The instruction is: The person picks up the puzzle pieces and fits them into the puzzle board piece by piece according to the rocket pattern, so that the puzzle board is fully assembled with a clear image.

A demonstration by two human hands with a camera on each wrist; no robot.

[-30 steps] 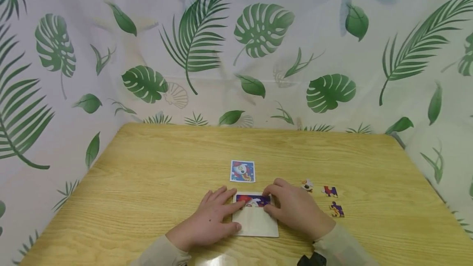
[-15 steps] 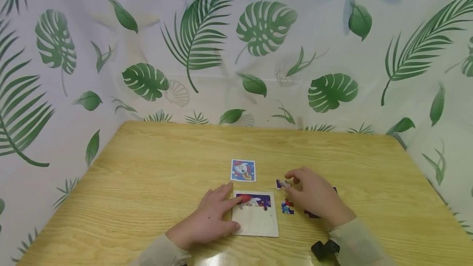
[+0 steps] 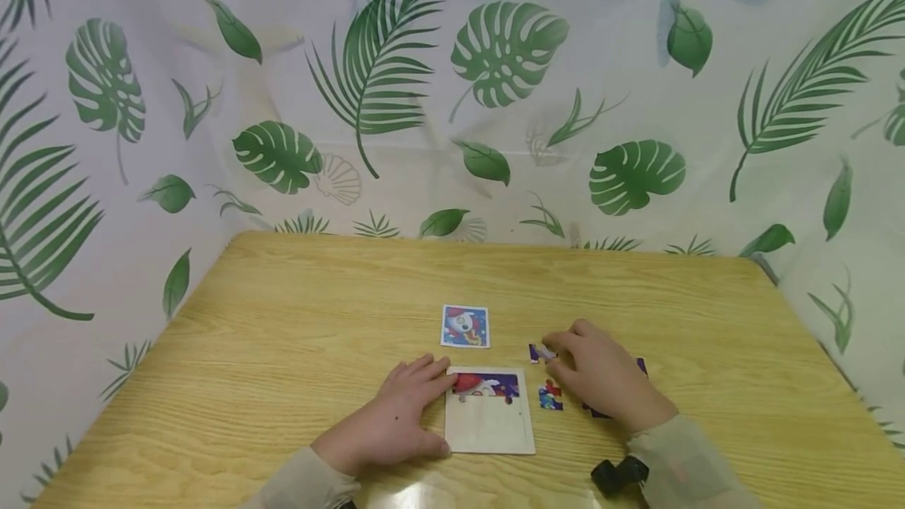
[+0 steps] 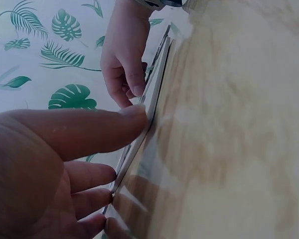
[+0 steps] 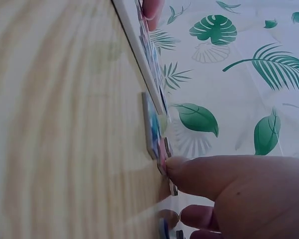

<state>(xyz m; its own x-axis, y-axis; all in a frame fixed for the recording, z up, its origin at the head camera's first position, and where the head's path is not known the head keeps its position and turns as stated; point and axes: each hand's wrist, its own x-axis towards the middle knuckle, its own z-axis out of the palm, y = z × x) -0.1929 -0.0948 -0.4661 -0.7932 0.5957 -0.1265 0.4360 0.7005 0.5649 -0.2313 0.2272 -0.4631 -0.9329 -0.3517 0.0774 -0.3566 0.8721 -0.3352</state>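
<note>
A pale square puzzle board point(image 3: 488, 426) lies on the table with joined purple, red and white pieces point(image 3: 488, 386) along its top; its lower part is bare wood. My left hand point(image 3: 392, 419) rests at its left edge, fingers spread, the forefinger touching the upper left corner. To the right of the board, my right hand point(image 3: 601, 371) pinches a purple and white puzzle piece point(image 3: 541, 353) lying on the table, thumb and forefinger at its edges. In the right wrist view the thumb point(image 5: 204, 174) touches the pieces. A red and blue puzzle piece point(image 3: 550, 396) lies just below.
Behind the board lies a small picture card point(image 3: 464, 326) showing a white dog in a red hat. Other pieces are partly covered by the right hand, including a dark purple piece point(image 3: 599, 413). A leaf-patterned curtain point(image 3: 424, 100) stands behind the wooden table point(image 3: 283, 297).
My right hand has left the board and moved right to the loose pieces, its forefinger lowering onto one. The left forefinger has drawn back from the joined pieces to the board's edge.
</note>
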